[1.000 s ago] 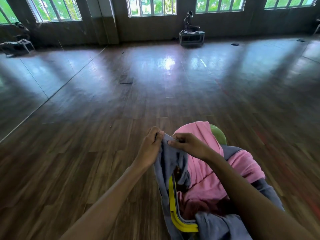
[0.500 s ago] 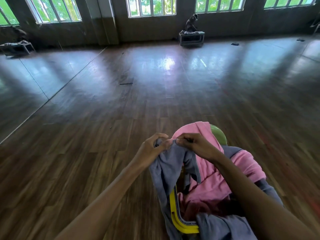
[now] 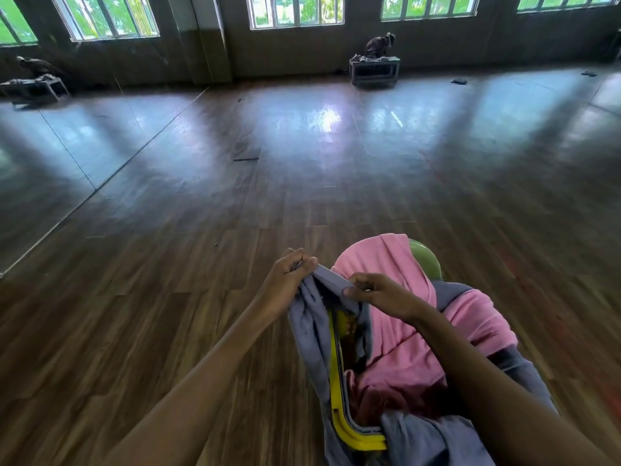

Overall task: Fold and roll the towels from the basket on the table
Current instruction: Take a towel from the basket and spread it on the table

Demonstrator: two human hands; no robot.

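Note:
A grey towel (image 3: pixel 311 327) hangs from both hands over the left rim of a yellow basket (image 3: pixel 336 391). My left hand (image 3: pixel 285 280) grips its upper edge at the left. My right hand (image 3: pixel 379 294) pinches the same edge a short way to the right, so a taut strip of hem spans between them. A pink towel (image 3: pixel 396 338) is heaped in the basket, draped over its far end. More grey cloth (image 3: pixel 426 438) spills over the basket's near corner. My right forearm hides much of the basket's right side.
A green rounded object (image 3: pixel 425 262) peeks out behind the pink towel. Dark wooden floor (image 3: pixel 168 297) spreads to the left and ahead. A low crate (image 3: pixel 373 70) stands far off by the windowed wall, and a low bench (image 3: pixel 33 87) at the far left.
My hands have drawn apart along the grey towel's edge: the left went slightly left, the right slid right. The hem is now stretched between them instead of bunched.

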